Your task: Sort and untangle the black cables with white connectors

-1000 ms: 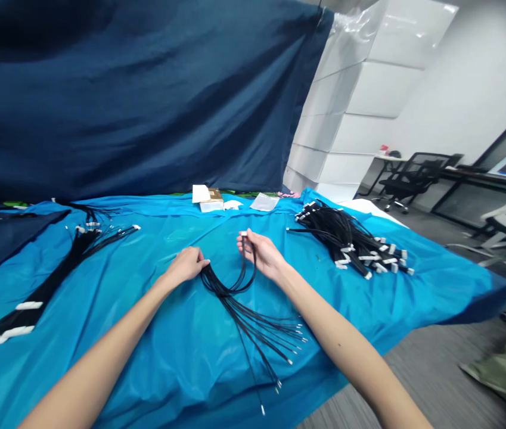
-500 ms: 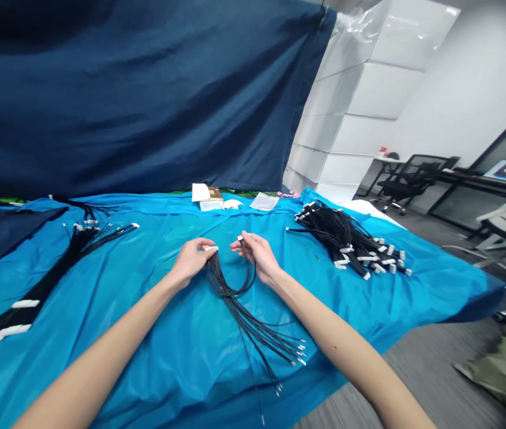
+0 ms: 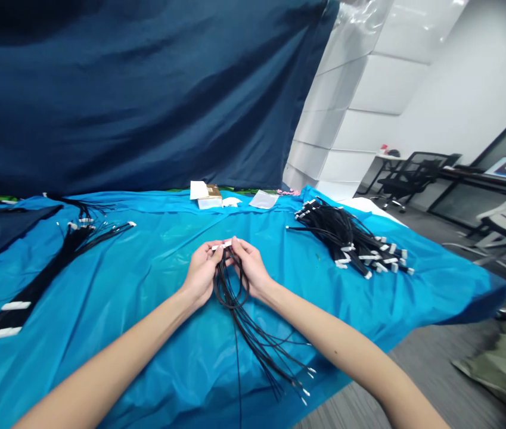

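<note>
Both hands meet over the middle of the cloth, at the top of a black wire harness (image 3: 253, 325). My left hand (image 3: 202, 269) is closed, its thumb and fingers pinching a white connector (image 3: 217, 247). My right hand (image 3: 253, 268) is closed too, pinching a second white connector (image 3: 229, 243) right beside the first; whether the two touch I cannot tell. Below the fingers the wires curve into a loop, then fan out toward the front edge and end in small silvery tips. Some fingertips are hidden behind the connectors and wires.
A pile of black wire harnesses with white connectors (image 3: 346, 238) lies at the right. At the left, a long bundle of similar harnesses (image 3: 51, 268) rests on the blue cloth (image 3: 145, 322). Behind stand a small open box (image 3: 208, 195) and a clear plastic bag (image 3: 264, 199).
My right hand has moved left, bringing its connector beside the one in my left hand, which shifted slightly right. The wire loop has narrowed, and the loose wire ends have swung right.
</note>
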The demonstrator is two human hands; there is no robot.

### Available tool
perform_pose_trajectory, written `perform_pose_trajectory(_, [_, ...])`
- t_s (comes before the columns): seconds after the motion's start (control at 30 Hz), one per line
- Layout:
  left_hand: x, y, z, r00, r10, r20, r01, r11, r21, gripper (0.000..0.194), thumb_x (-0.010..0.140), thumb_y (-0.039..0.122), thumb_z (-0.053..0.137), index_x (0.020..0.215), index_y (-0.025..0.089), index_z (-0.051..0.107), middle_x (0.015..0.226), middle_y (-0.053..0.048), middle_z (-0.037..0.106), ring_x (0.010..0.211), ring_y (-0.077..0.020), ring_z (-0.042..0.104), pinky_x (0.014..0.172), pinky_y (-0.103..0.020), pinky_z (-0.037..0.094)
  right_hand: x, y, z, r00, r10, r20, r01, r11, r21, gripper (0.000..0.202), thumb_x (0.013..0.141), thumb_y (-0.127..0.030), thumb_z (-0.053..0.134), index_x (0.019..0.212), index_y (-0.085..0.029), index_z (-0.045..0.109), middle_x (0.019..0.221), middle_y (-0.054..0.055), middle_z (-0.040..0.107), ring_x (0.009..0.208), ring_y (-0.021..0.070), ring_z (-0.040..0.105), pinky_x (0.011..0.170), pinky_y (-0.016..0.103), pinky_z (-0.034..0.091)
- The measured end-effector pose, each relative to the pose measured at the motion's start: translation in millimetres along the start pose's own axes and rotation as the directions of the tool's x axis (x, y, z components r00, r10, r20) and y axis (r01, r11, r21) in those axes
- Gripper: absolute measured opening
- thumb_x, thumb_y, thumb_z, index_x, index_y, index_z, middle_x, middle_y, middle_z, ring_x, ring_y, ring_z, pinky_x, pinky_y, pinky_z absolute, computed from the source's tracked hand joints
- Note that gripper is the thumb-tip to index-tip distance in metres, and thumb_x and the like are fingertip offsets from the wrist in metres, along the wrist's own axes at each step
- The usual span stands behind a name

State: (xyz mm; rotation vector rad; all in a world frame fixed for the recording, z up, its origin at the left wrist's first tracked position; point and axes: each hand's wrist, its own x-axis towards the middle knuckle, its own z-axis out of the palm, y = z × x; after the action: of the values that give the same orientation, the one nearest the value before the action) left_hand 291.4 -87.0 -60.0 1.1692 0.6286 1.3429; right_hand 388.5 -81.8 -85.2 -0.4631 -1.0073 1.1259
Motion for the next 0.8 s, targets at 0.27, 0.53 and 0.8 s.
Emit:
perform_pose_trajectory(0.27, [0.2,-2.7,1.1,1.0,0.005,0.011,-0.004,0.998,-0.061,0.007,0.08,0.009,0.052,0.087,0.012,0.051,0.087,-0.006,0.067,0.074,-0.013,0.066,0.08,-0.03,0.053,-1.9,1.0,-0.2,0.986,-0.156,-0.053,0.145,0.973,-0.178,0.031,0.073,-0.046,0.058,0.083,-0.017,0.062,0.083,0.003,0.064,0.079,0.0145,0.057,0.073,0.024,0.045])
perform_pose_trajectory(0.53, [-0.2,-6.4,2.1,1.0,0.021,-0.019,-0.023,0.994,-0.111,0.008,0.08,0.013,0.054,0.088,0.013,0.052,0.086,-0.007,0.067,0.077,-0.0144,0.066,0.081,-0.031,0.052,-1.3,3.1,-1.6,0.96,-0.268,-0.081,0.237,0.932,-0.273,0.028,0.076,-0.044,0.054,0.084,-0.018,0.059,0.082,0.001,0.06,0.082,0.0136,0.054,0.076,0.023,0.043])
perform_pose_trajectory(0.8, [-1.6,-8.0,0.0,0.997,0.068,-0.022,-0.07,0.996,-0.05,0.025,0.066,0.018,0.069,0.084,0.013,0.053,0.07,0.0,0.065,0.066,-0.0096,0.063,0.071,-0.023,0.051,-3.0,2.0,0.0,0.985,-0.174,-0.013,0.166,0.959,-0.229,0.028,0.075,-0.044,0.053,0.09,-0.021,0.061,0.091,0.001,0.062,0.089,0.015,0.056,0.079,0.024,0.043])
